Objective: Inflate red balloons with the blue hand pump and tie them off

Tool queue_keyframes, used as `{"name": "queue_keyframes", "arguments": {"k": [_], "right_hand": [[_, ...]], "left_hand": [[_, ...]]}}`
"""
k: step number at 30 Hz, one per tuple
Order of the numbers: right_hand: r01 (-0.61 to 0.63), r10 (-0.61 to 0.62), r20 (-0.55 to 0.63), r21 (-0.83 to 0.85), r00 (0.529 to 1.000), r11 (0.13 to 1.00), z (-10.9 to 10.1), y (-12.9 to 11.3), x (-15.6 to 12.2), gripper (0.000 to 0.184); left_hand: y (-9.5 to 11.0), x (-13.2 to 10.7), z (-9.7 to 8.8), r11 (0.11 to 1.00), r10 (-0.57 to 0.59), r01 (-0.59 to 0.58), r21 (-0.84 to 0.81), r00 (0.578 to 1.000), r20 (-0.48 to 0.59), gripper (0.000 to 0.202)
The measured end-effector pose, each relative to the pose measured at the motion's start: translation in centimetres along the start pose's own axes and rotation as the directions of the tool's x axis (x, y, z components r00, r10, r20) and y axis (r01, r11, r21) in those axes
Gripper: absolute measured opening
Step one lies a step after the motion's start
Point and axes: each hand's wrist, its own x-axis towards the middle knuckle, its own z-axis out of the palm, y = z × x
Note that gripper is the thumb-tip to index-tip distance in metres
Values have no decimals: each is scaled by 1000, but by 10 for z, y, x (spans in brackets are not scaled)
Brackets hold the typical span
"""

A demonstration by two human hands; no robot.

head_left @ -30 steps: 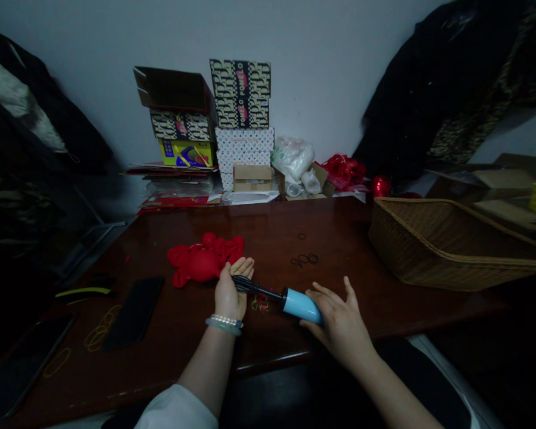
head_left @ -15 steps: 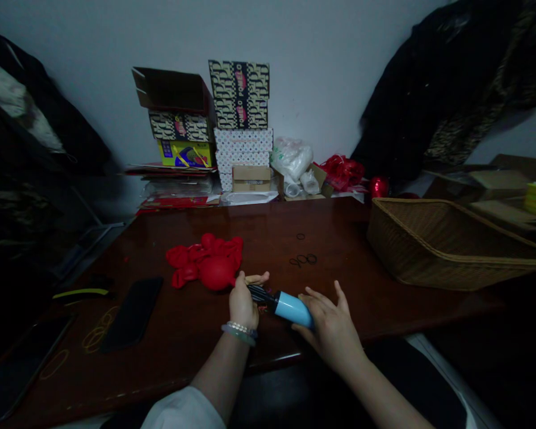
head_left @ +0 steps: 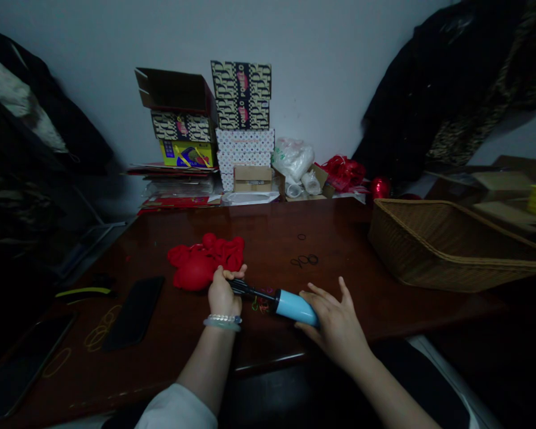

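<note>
A hand balloon pump (head_left: 296,307) with a light blue barrel lies slanted between my two hands, and a stretch of its thin black rod shows. My left hand (head_left: 224,293), wearing bracelets, is closed around the pump's black end. Right against those fingers is a partly inflated red balloon (head_left: 195,273); its neck is hidden by the hand. Behind it sits a bunch of limp red balloons (head_left: 232,252). My right hand (head_left: 335,319) holds the far end of the blue barrel, with some fingers stretched out.
Small coloured rubber bands (head_left: 263,305) lie beneath the pump, and black rings (head_left: 304,260) lie farther back. A wicker basket (head_left: 411,262) stands right. Left are a dark phone (head_left: 134,313), yellow rubber bands (head_left: 99,335) and a black-and-yellow tool (head_left: 84,292). Stacked boxes (head_left: 243,149) line the wall.
My left hand has moved left, away from the barrel, drawing out more of the black rod. The rounded red balloon has shifted left with it. My right hand stays almost in place on the barrel.
</note>
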Motion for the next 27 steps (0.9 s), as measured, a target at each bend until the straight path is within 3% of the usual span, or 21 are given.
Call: {"name": "queue_keyframes", "arguments": {"k": [5,11,19,23,27], "right_hand": [[1,-2,18,28,1000,1000,-4,6,0,42],[-1,1,9,9,1000,1000,0,6,-2,42],[-20,20,-26,14,999,1000,4,4,-4,40],[-26,27,-16,48,1000,999,7,-1,-4,39],[-36,38,-17,66,999,997,11,-8,-5,39]], "left_hand": [[9,5,1,999,-24,23,-22,1000,-18,36],[4,6,-3,994,-100,105,-37,988,120,32],[-4,-5,-4,988,-143,146,-51,988,65,29],[-16,-14,-4,980,-191,198,-37,973,127,29],[-29,-25,-5,962,-210,247,-118,942,262,34]]}}
